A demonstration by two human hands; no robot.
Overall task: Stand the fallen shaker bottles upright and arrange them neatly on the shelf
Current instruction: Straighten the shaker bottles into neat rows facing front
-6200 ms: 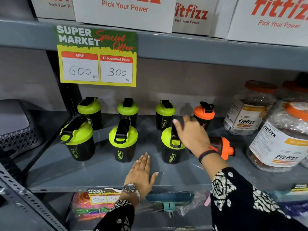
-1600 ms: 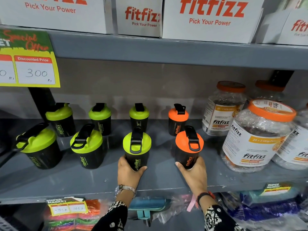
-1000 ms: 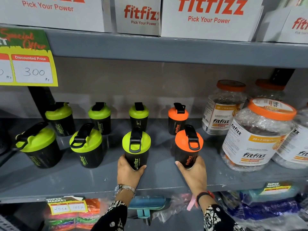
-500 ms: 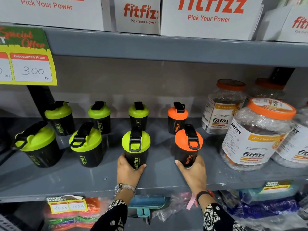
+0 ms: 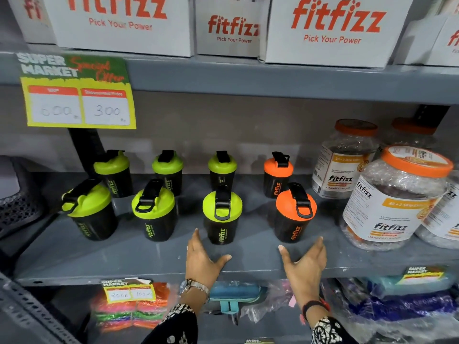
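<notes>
Your left hand (image 5: 202,259) and right hand (image 5: 306,263) hover open over the near edge of the shelf (image 5: 139,256), palms turned toward each other, holding nothing. The left sits just beside the green-lidded shaker (image 5: 221,214), the right just beside the orange-lidded shaker (image 5: 294,214), neither touching. That spread-fingered pose reads as a release that leaves both bottles free to stand on their own.

All eight shakers stand upright in two rows of four. Near row, left to right: three green lids, then the orange. The far row repeats this, ending in a far orange shaker (image 5: 277,173). Each near bottle sits roughly in front of its far partner, which keeps colours grouped and labels facing out.

The near-left shaker (image 5: 88,211) looks turned a little, its lid strap pointing off to the left. The big supplement jars (image 5: 395,197) on the right stand clear of the orange pair. No bottle appears left lying down.
</notes>
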